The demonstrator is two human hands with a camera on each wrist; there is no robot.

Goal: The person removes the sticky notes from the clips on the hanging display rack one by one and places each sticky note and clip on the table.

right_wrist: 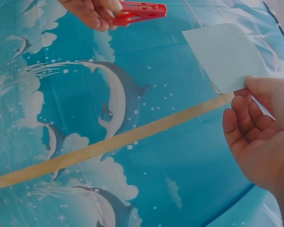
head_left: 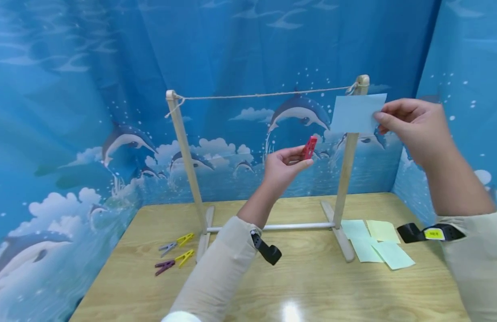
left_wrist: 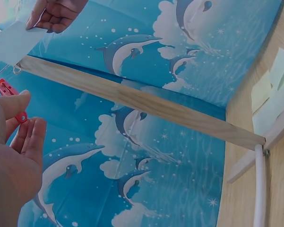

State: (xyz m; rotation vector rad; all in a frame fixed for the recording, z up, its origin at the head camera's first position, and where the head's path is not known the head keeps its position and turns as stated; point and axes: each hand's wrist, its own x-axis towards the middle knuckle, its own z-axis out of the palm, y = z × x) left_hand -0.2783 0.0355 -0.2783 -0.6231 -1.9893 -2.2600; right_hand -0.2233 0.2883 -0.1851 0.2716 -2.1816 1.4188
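My left hand [head_left: 283,172] pinches a red clothespin [head_left: 310,147] between thumb and fingers, below the string and left of the right post. In the right wrist view the clothespin [right_wrist: 141,12] points sideways with its jaws together. Between thumb and forefinger, my right hand [head_left: 419,127] holds a light blue paper sheet [head_left: 357,114] by its right edge. That sheet overlaps the top of the right post in the head view, close to the string's [head_left: 252,95] knotted right end. Nothing hangs along the string.
A wooden frame, with a left post [head_left: 186,156], a right post [head_left: 344,179] and a white bottom bar [head_left: 296,226], stands on the table [head_left: 296,277]. Yellow clothespins [head_left: 185,258], a grey one [head_left: 168,247] and a purple one [head_left: 164,266] lie left. Several pale sheets [head_left: 393,255] lie right.
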